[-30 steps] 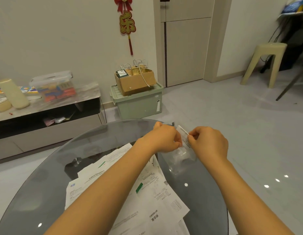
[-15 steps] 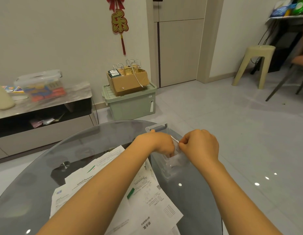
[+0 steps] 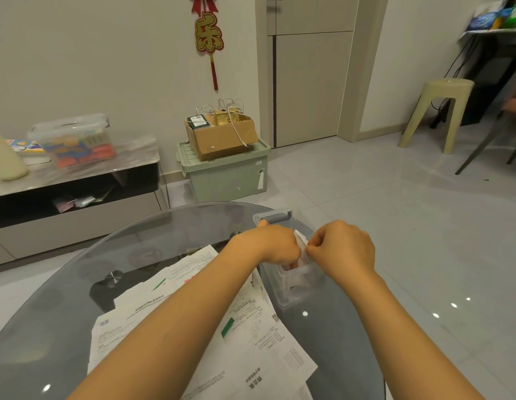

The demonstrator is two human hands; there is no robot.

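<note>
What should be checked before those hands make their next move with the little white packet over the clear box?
1. Both the left hand and right hand pinch the white packet: ok.
2. Packet sits over the open top of the clear box: ok.
3. Room left inside the box: cannot tell, contents blurred.
4. Box stands flat on the glass table: ok.
5. Loose papers lie beside the box, not over its opening: ok.

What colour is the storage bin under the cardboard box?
The storage bin is pale green; see the head view.
</note>
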